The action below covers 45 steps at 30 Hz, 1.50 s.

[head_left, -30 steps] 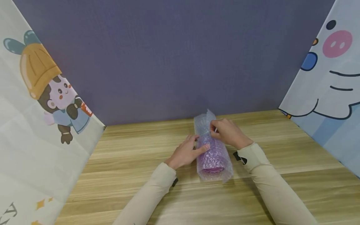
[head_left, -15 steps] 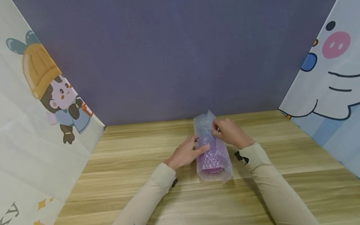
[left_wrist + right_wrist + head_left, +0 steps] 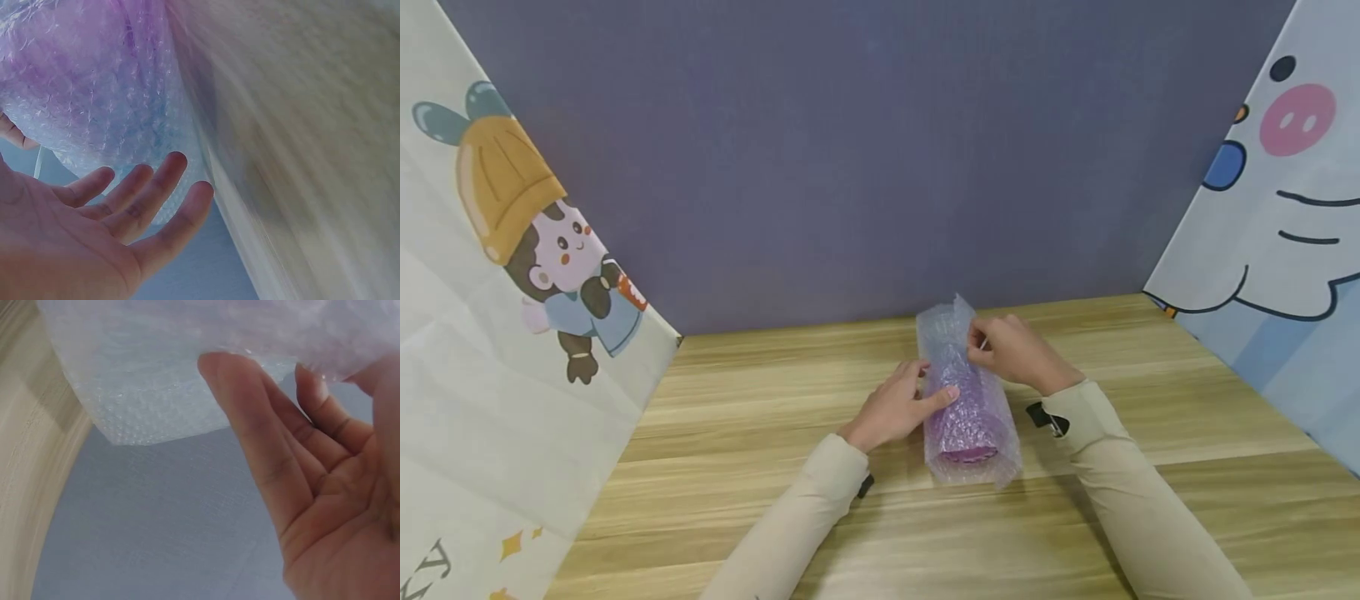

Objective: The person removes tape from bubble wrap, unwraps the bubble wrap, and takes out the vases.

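A purple cylinder-like thing [image 3: 972,455] lies on the table inside clear bubble wrap [image 3: 967,421], its near end showing pink-purple. From the left, my left hand [image 3: 891,408] rests on the roll, thumb across the top and the other fingers along the side. Those fingers look fairly straight beside the wrap in the left wrist view. Near the far end, my right hand [image 3: 1017,354] pinches the right edge of the wrap between thumb and forefinger. A thin pale strip [image 3: 39,162] shows by the right fingertips. Loose wrap [image 3: 144,415] extends past the cylinder at the far end.
The wood-grain table [image 3: 737,417] ends at a grey-blue back panel [image 3: 850,167] just behind the wrap. Printed side panels stand at left [image 3: 475,350] and right [image 3: 1292,275], with cartoon figures on them.
My right hand has shifted slightly right along with the edge of the wrap. My left hand and the roll have stayed in place.
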{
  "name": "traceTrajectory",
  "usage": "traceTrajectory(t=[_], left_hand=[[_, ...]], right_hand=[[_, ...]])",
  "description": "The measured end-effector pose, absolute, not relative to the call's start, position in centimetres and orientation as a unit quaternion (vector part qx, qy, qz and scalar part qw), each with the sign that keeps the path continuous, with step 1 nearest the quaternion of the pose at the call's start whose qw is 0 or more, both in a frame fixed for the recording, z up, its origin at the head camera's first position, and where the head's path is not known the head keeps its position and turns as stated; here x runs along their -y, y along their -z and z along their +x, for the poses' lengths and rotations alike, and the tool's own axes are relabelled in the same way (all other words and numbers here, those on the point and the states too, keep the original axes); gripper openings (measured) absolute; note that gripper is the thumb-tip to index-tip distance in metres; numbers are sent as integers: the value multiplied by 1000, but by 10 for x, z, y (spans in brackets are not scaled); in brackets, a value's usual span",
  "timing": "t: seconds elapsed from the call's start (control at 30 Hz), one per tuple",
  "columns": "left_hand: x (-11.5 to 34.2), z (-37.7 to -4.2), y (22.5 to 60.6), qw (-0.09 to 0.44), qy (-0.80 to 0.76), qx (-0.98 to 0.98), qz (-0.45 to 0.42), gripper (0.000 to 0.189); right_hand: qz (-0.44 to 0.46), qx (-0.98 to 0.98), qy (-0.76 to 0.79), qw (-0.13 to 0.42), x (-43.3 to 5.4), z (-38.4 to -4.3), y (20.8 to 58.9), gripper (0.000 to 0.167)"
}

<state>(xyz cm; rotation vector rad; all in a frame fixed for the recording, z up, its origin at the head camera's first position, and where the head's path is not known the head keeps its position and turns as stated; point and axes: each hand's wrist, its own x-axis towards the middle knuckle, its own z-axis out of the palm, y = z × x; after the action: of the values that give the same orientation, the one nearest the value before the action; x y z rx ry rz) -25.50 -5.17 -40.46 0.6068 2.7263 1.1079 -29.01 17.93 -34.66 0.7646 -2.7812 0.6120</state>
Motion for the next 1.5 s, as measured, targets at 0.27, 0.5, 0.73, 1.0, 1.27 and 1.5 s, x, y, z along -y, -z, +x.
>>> traceTrajectory(t=[0.27, 0.5, 0.73, 1.0, 1.27, 1.5], left_hand=[[51, -254, 404, 57, -369, -904, 206, 95], [51, -253, 402, 41, -358, -907, 218, 89], [50, -253, 401, 22, -359, -904, 231, 82], [49, -253, 401, 7, -366, -896, 250, 78], [50, -256, 403, -2, -352, -894, 276, 68], [52, -259, 403, -7, -339, -890, 305, 60]], right_hand=[[246, 941, -217, 86, -181, -289, 344, 6], [243, 942, -214, 86, -186, -289, 342, 7], [240, 943, -215, 88, -190, -290, 340, 6], [237, 942, -224, 83, -196, -291, 336, 5], [227, 941, -244, 54, -205, -293, 335, 15], [226, 942, -247, 27, -210, -294, 334, 34]])
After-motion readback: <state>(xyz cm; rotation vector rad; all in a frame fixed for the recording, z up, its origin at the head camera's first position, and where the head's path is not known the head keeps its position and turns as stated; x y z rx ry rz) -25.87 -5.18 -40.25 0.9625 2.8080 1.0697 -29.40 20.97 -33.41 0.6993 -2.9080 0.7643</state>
